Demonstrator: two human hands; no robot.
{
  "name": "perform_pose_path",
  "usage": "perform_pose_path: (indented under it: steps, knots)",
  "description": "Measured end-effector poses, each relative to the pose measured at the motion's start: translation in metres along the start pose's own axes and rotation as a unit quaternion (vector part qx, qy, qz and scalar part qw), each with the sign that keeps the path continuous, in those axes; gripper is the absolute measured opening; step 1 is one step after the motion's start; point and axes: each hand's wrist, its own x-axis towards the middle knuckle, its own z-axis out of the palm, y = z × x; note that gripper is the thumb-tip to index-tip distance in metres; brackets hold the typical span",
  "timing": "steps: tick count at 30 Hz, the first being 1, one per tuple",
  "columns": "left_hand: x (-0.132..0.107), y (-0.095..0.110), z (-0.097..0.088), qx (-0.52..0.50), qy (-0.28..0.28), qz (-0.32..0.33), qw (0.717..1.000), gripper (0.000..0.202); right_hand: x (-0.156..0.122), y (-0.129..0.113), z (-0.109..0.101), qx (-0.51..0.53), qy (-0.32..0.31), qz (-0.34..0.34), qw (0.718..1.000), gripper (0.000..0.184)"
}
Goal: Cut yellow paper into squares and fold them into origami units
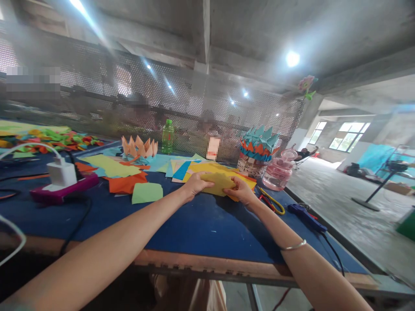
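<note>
Between my two hands is a piece of yellow paper (218, 184), raised a little above the blue tabletop (194, 229). My left hand (196, 185) pinches its left edge, thumb on the near face. At the right edge, my right hand (241, 190) grips the same paper between thumb and fingers. Behind it lies a fanned stack of coloured sheets (191, 169), yellow, blue and pale ones. Scissors with red and yellow handles (275, 203) rest just right of my right hand. A light green paper piece (147, 193) lies to the left.
An orange folded-paper crown (139, 149) and a green bottle (167, 137) stand at the back. Right of them are a basket of folded paper (259, 149) and a pink clear jar (278, 172). A blue glue gun (306, 217) lies near the right edge; a purple power strip (65, 190) sits left.
</note>
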Motion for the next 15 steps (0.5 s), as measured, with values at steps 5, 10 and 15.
perform_pose_path:
  steps: [5, 10, 15]
  knots:
    - [0.002, -0.003, 0.003, -0.015, 0.002, 0.005, 1.000, 0.037, 0.002, 0.004, 0.007, -0.016, 0.012, -0.016, 1.000, 0.040]
    - [0.000, 0.006, 0.008, -0.017, -0.009, 0.014, 1.000, 0.036, 0.003, 0.001, 0.009, -0.007, 0.023, -0.024, 0.999, 0.038]
    - [-0.004, 0.016, 0.006, -0.005, 0.000, 0.006, 1.000, 0.037, -0.001, -0.002, 0.006, -0.008, 0.008, -0.013, 1.000, 0.056]
